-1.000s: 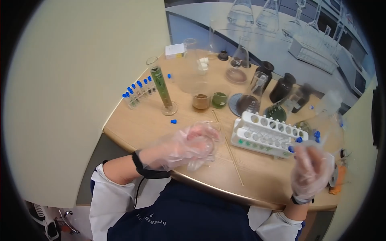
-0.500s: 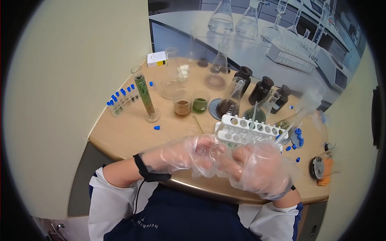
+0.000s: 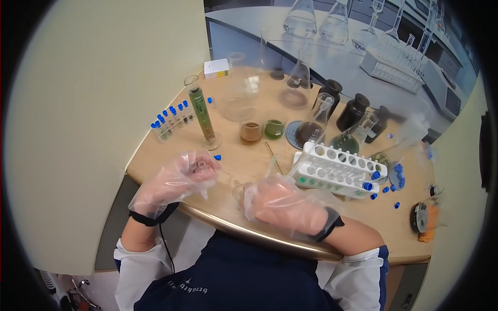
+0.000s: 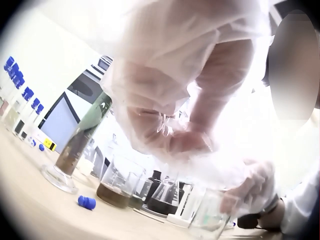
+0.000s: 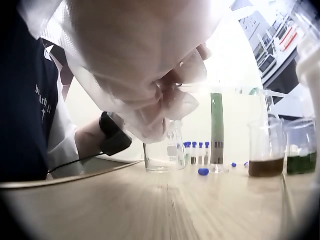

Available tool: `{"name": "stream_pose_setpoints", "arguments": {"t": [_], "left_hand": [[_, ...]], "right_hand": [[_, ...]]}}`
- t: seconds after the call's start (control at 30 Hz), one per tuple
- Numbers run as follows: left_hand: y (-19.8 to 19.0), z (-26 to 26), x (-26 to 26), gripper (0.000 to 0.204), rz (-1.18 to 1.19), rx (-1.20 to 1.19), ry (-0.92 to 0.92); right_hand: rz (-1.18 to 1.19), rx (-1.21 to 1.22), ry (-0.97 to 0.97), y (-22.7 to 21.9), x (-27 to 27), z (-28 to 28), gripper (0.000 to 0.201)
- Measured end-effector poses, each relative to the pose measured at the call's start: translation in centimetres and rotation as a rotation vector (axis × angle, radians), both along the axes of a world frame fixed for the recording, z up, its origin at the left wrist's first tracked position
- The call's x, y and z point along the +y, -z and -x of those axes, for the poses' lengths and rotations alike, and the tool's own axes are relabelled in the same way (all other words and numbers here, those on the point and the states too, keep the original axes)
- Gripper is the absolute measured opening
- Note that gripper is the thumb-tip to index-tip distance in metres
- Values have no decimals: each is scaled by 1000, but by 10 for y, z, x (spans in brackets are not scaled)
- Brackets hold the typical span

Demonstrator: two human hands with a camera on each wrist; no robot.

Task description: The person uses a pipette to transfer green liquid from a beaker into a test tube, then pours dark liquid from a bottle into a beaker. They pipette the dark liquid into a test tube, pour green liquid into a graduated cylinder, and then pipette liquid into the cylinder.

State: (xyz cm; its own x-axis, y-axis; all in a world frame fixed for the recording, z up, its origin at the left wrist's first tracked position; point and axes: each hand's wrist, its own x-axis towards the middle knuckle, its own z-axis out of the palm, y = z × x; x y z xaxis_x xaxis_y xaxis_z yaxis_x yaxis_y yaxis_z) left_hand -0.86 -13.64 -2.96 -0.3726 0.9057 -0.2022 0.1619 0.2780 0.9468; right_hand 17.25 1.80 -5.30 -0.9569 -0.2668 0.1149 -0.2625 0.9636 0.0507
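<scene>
My gloved right hand holds a small clear glass beaker low at the table's front, fingers at its rim. A thin clear rod-like piece with a greenish tip sticks out beyond that hand. Left of it, my gloved left hand curls its fingers round a small clear glass tube, whose round mouth shows between them; the rest is hidden by the glove. Beside the left hand lies a blue cap. A tall graduated cylinder of green liquid stands behind it.
Two beakers of brown and green liquid stand mid-table. Right of them is a white test tube rack, with flasks and dark bottles behind. Loose blue caps lie at right; capped vials stand far left.
The hands came together around the beaker, then parted. The beaker has passed from the left hand to the right, and the left hand has moved away to the left.
</scene>
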Motion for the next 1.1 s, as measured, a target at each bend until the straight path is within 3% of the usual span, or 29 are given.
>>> {"name": "stream_pose_setpoints", "arguments": {"t": [0.07,0.13,0.2,0.3,0.4,0.5,0.6,0.67,0.77,0.83,0.9,1.0,1.1], "left_hand": [[-4,2,-4,19,-94,-38,-6],[-6,3,-3,20,-123,-63,-29],[-7,0,1,24,-84,-73,-72],[-3,-2,7,23,-92,-67,-67],[2,-1,9,22,-118,-127,-18],[4,-5,12,22,-1,43,-46],[6,-9,15,21,-16,34,-18],[8,-4,20,23,-22,86,14],[6,-7,36,24,-52,197,73],[-4,-11,51,23,-43,344,180],[-22,-13,66,23,1,562,348],[-36,-25,84,20,102,610,444],[-28,-28,98,19,-15,493,437]], "right_hand": [[625,17,-122,17,13,5,17],[838,48,-158,22,18,7,16],[642,93,-110,20,17,9,16],[133,143,33,21,14,10,15],[85,119,70,17,15,9,12],[63,302,-70,11,17,1,13],[164,223,-14,-29,14,-19,16],[241,191,59,-67,22,-44,32],[789,732,166,-89,35,-76,42],[762,1090,254,-104,46,-89,47],[620,1147,339,-128,88,-112,45],[685,1172,480,-142,125,-127,38],[689,1229,656,-144,133,-119,35]]}}
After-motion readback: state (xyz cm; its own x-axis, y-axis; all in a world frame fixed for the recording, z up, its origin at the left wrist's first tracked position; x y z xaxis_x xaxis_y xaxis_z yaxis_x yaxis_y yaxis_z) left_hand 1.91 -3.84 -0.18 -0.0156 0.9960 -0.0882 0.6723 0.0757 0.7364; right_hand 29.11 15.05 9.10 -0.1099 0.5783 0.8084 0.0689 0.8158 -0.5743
